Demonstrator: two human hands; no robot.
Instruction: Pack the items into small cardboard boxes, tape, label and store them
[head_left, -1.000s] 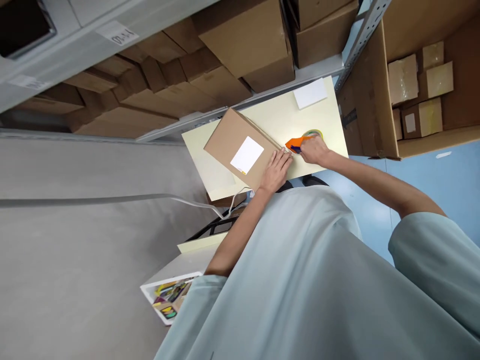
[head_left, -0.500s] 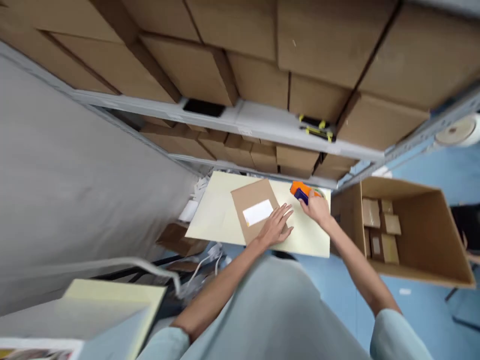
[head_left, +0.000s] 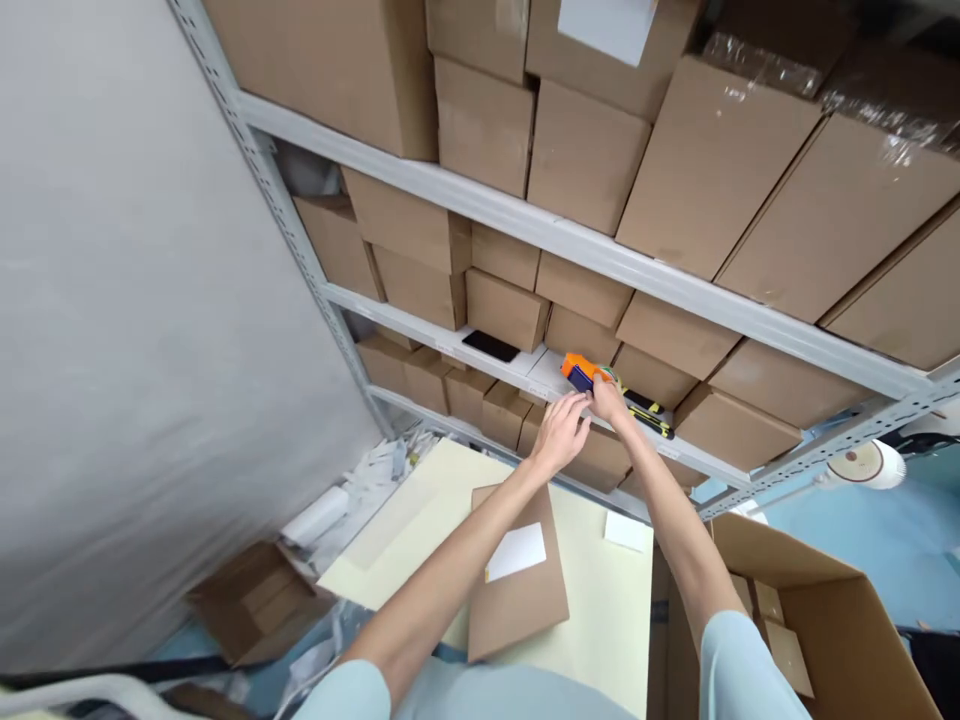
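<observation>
My right hand (head_left: pixel 607 400) grips an orange and dark-blue tape gun (head_left: pixel 577 370), raised at the front edge of the middle shelf. Just left of and below it, my left hand (head_left: pixel 561 432) reaches up with fingers stretched out; its fingertips come close to the tape gun, and I cannot tell whether they touch. Below my hands, a flat brown cardboard box (head_left: pixel 525 610) lies on the pale yellow tabletop (head_left: pixel 607 620). The box bears a white label (head_left: pixel 517 552). A white slip (head_left: pixel 628 532) lies at the tabletop's right side.
Metal shelving (head_left: pixel 585 250) packed with brown boxes rises in front. A black phone-like slab (head_left: pixel 491 346) and black-yellow cutters (head_left: pixel 649 420) lie on the middle shelf. On the right stands a large open carton (head_left: pixel 855 630) holding small boxes; an open box (head_left: pixel 259 600) is at lower left.
My right hand has lifted the tape gun from over the table to the middle shelf. My left hand has left the box and moved up beside it. The view has tilted up.
</observation>
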